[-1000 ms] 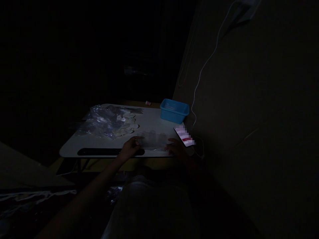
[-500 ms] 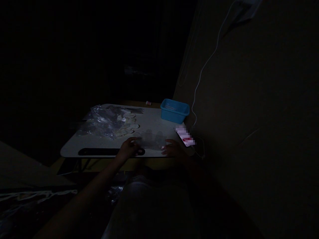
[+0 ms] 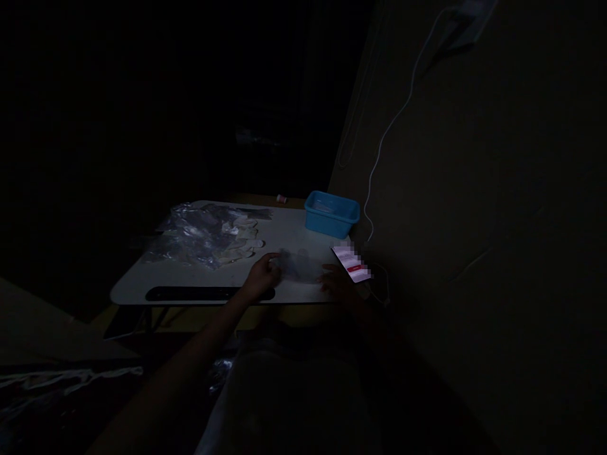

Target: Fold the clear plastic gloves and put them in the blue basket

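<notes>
A clear plastic bag, faint in the dim light, lies near the front of the white table. My left hand is at its left edge, with forefinger and thumb closed on the film. At the bag's right edge is my right hand, fingers stretched out and slightly apart; whether they touch the bag is too dark to tell. Left of the bag, several pale, flat, rounded pieces lie beside a heap of crumpled clear plastic.
A blue plastic basket stands at the table's back right. In front of it lies a phone with a lit screen. A white cable hangs along the right wall. A dark slot runs near the white table's front edge.
My left hand has moved right and slightly up along the bag. My right hand has shifted a little right. The bag has moved to the right with them.
</notes>
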{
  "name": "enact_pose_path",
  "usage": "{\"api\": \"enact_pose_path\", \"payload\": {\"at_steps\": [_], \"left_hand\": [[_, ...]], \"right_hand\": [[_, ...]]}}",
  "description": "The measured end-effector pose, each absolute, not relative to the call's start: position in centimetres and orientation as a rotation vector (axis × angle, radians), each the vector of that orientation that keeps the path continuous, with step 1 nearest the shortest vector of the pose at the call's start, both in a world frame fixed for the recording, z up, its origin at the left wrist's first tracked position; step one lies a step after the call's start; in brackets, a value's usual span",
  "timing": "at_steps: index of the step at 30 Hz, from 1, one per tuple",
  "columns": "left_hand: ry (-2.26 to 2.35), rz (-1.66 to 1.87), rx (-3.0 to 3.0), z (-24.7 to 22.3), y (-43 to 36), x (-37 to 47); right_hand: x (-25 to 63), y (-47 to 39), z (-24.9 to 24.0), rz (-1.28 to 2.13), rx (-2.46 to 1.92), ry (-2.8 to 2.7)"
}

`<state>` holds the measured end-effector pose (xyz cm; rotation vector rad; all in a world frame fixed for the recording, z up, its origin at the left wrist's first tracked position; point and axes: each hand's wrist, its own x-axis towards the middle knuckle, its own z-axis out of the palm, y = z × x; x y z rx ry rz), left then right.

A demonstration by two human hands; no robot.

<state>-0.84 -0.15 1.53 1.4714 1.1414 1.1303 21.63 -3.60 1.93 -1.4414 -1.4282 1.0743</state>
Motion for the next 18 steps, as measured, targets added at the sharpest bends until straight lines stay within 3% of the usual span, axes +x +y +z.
{"api": "enact_pose_path", "payload": {"at_steps": [18], "left_hand": [[1.517, 0.848, 2.165, 0.0, -0.3, -4.9]], "right_hand": [[19.4, -1.5, 0.2, 0.829, -1.556, -1.517]]}}
